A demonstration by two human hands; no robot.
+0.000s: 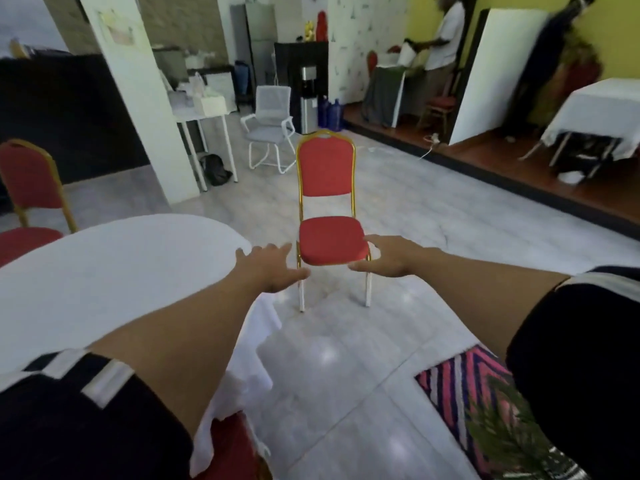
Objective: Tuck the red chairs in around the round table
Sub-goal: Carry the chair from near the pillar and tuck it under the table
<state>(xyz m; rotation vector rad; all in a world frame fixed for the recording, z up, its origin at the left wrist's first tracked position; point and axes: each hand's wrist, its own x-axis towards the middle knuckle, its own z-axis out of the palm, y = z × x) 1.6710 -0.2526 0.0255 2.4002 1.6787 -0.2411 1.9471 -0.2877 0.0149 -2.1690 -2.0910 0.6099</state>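
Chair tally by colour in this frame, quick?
Red chairs with gold frames: 4: centre one, one left of the round table, two on the far platform.
White mesh office chair: 1
Total: 5

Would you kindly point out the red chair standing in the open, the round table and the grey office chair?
Red chair (325, 166), head view, on the backrest.
Round table (104, 268), head view, on the bare cloth top.
Grey office chair (273, 102), head view, on the mesh backrest.
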